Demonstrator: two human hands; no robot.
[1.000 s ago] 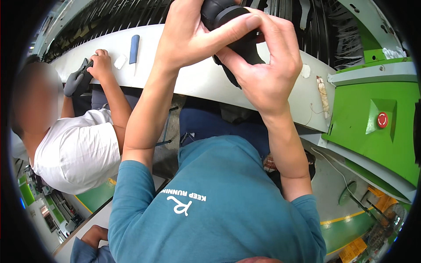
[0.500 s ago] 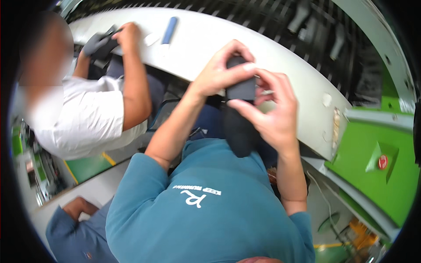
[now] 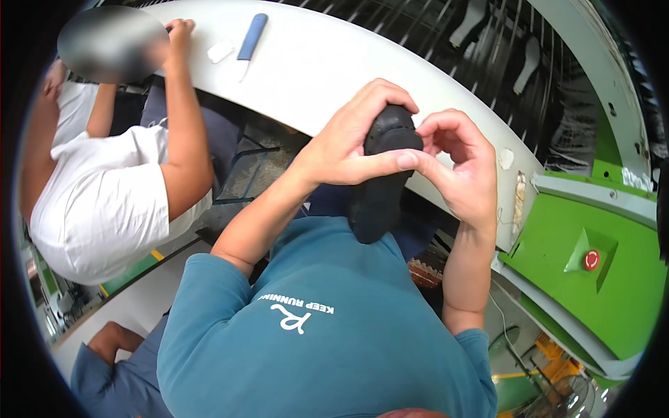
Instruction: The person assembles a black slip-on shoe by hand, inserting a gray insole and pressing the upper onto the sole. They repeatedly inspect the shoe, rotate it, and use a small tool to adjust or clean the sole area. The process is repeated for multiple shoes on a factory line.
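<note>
A black shoe is held upright before my chest, its dark sole side facing me and its lower end against my shirt. My left hand wraps round the upper part from the left, fingers over the far side and thumb lying across the front. On the right, my right hand is curled at the shoe's upper edge. Its fingertips pinch there, and its thumb meets my left thumb. What lies between the right fingertips is too small to make out.
Behind the shoe runs a white table bearing a blue-handled knife and a small white piece. Beyond is a dark slatted rack. A green machine with a red button stands at right. A co-worker in white sits at left.
The shoe has turned so that more of its sole side shows. My left thumb now lies across it, and my right fingers have closed in toward its edge. The co-worker has leaned forward.
</note>
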